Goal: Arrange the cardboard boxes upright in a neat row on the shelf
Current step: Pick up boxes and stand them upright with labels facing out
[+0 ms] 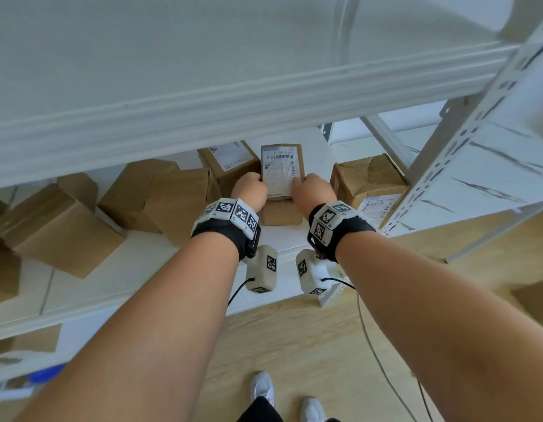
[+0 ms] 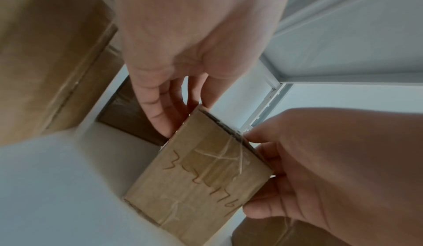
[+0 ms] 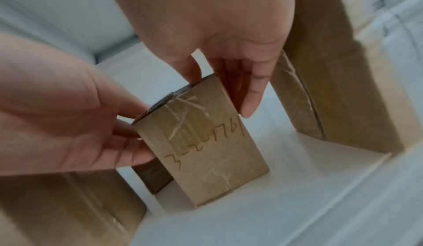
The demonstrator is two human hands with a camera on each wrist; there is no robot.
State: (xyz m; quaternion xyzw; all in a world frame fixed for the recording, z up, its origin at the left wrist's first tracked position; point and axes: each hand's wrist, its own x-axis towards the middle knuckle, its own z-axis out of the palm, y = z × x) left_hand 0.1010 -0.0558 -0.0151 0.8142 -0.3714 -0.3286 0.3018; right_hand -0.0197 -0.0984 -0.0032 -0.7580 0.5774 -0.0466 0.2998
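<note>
I have both hands on 1 small cardboard box (image 1: 282, 175) standing upright on the white shelf (image 1: 136, 269), about midway between the near edge and the far wall. My left hand (image 1: 251, 190) holds its left side and my right hand (image 1: 313, 190) its right side. In the left wrist view my left fingers (image 2: 160, 116) reach down along the box's left face with the thumb over its top edge, and in the right wrist view my right fingers (image 3: 251, 94) lie down the right face with the thumb on the top rim. So both sets of fingers are clamped on this box, one from each side. Its top carries a white shipping label with barcodes, and the near face has handwritten digits and clear tape.

Just to the far left of it stands another labelled box (image 1: 230, 166), close beside my left hand. Further left, a larger plain box (image 1: 160, 193) sits at an angle, and beyond that a big tilted box (image 1: 57, 226) lies near the shelf's near edge. On the right, a crumpled box (image 1: 370, 181) stands next to the perforated white upright post (image 1: 465, 147), apart from my right hand.

An upper shelf board (image 1: 233, 95) crosses above my hands. Below is a wooden floor (image 1: 309, 345) with a thin cable (image 1: 382, 367) trailing across it.
</note>
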